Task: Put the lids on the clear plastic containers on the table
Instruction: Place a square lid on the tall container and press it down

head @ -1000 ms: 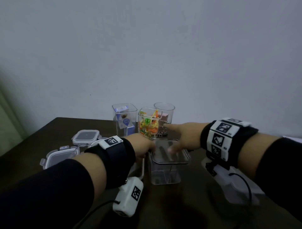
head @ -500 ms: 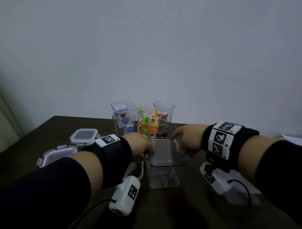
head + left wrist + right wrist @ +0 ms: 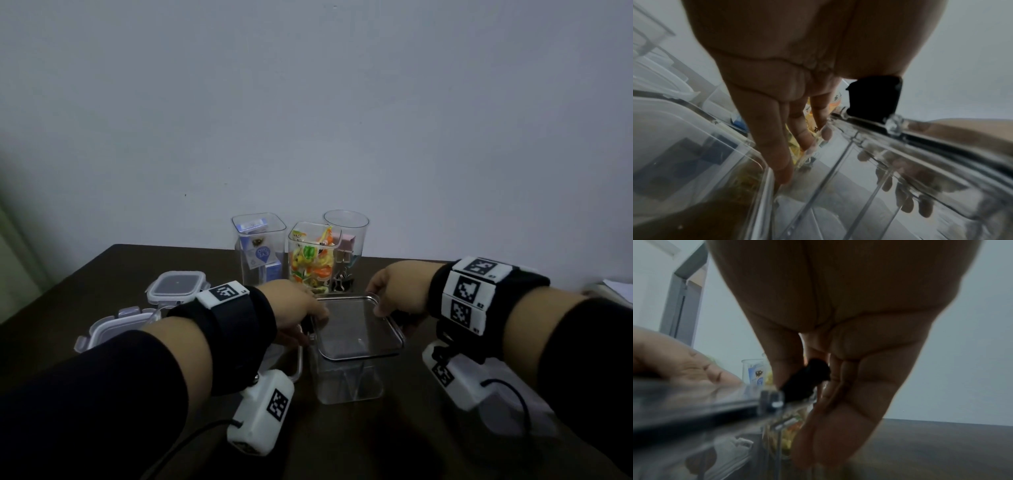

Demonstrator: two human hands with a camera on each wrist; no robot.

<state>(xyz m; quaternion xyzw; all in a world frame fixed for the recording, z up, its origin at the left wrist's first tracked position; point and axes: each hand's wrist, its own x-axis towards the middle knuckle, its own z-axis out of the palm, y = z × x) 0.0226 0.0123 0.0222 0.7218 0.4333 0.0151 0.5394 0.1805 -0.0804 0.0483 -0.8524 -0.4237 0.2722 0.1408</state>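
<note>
A clear square container (image 3: 346, 377) stands at the table's middle. A clear lid (image 3: 356, 325) with a metal rim lies on top of it. My left hand (image 3: 301, 308) grips the lid's left edge, fingers (image 3: 774, 146) running down the container wall beside a black clasp (image 3: 873, 100). My right hand (image 3: 394, 291) holds the right edge; in the right wrist view its thumb and fingers (image 3: 838, 402) pinch a black clasp (image 3: 809, 379). Through the clear wall the right fingers (image 3: 900, 194) show on the far side.
Three open containers stand at the back: one with blue packets (image 3: 258, 250), one with coloured sweets (image 3: 313, 260), a round one with clips (image 3: 346, 246). Two clip lids (image 3: 178, 286) (image 3: 116, 329) lie at the left. A metal wire bail (image 3: 299, 363) shows under my left wrist.
My right hand, which lay with fingers over the lid's top, has drawn back to the lid's right edge. The left hand has stayed at the left edge.
</note>
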